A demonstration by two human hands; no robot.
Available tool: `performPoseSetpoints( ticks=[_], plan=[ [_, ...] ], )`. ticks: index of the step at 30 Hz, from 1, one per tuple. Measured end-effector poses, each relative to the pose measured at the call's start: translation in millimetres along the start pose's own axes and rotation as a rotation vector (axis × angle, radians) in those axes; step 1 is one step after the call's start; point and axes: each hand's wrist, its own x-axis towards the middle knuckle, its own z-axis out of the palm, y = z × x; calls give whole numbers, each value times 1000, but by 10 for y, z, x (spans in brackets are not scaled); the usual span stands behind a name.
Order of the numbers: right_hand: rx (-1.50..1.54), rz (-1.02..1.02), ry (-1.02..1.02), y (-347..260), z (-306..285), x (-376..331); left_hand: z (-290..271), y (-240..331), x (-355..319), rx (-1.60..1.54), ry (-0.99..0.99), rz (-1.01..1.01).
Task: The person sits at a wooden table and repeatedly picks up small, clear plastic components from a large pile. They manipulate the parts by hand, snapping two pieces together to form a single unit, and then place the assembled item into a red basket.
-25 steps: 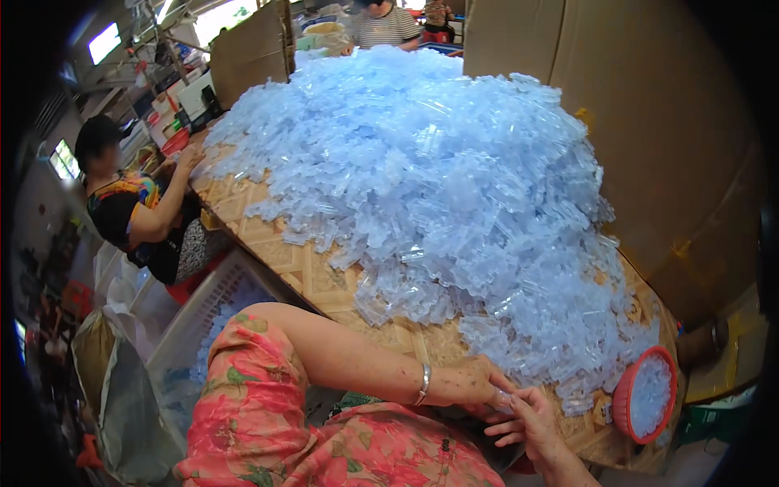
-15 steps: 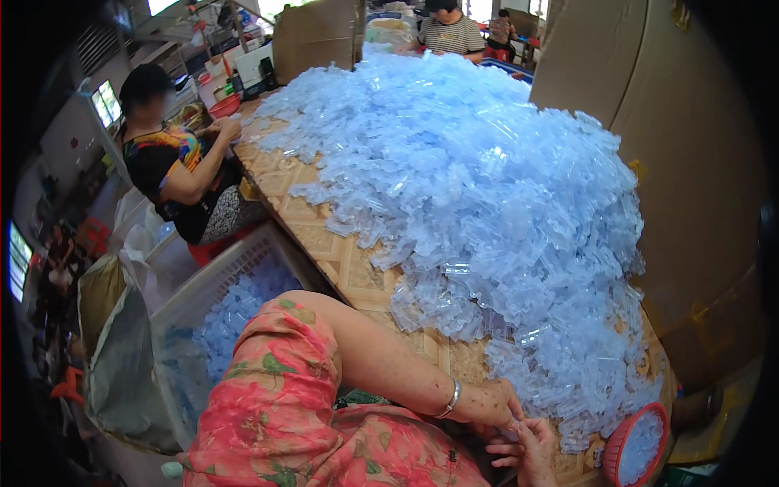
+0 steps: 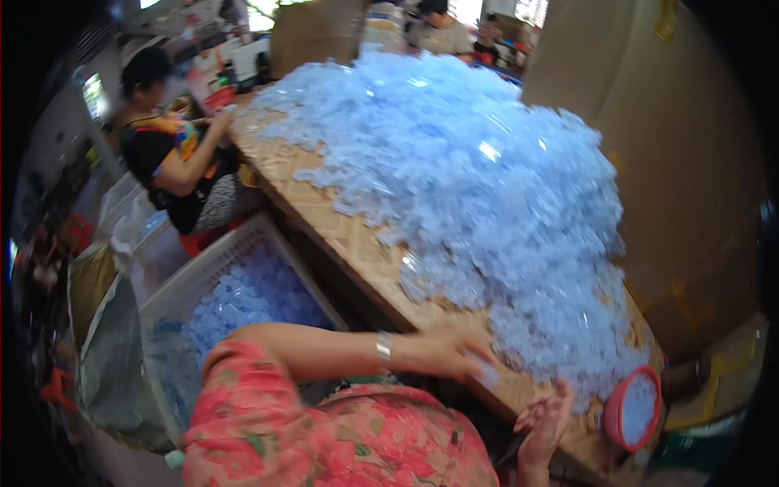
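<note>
A large heap of small clear bluish plastic pieces (image 3: 454,162) covers most of the table. My left hand (image 3: 446,351), with a silver bracelet at the wrist, is over the near table edge and smeared by motion. A pale, see-through plastic piece (image 3: 487,374) shows at its fingertips. My right hand (image 3: 547,418) is raised palm up at the near end of the table, fingers loosely bent and apart, nothing visible in it. Beside it, on the right, a tilted red bowl (image 3: 610,414) holds more of the pale pieces.
A white crate (image 3: 150,325) with bluish pieces stands left of the table (image 3: 349,235), beside a grey-green sack (image 3: 114,357). Tall cardboard (image 3: 690,187) walls the right side. One person (image 3: 174,154) works at the table's left edge, another (image 3: 438,34) sits beyond the heap.
My hands were together at the near table edge and are now apart. The left has moved left and slightly away from me; the right has lifted and its fingers have spread.
</note>
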Motion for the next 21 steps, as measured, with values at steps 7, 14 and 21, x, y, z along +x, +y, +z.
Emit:
performPoseSetpoints(
  ticks=[7, 14, 21],
  plan=[
    [432, -720, -124, -914, 419, -92, -1202, -46, -1810, 1568, 437, -707],
    [798, -1035, -612, -1265, 778, -157, -900, -113, -1947, 1326, 491, -281],
    [829, -1043, -584, -1106, 894, -166, -228, -188, -518, 807, 435, 277]
  ],
)
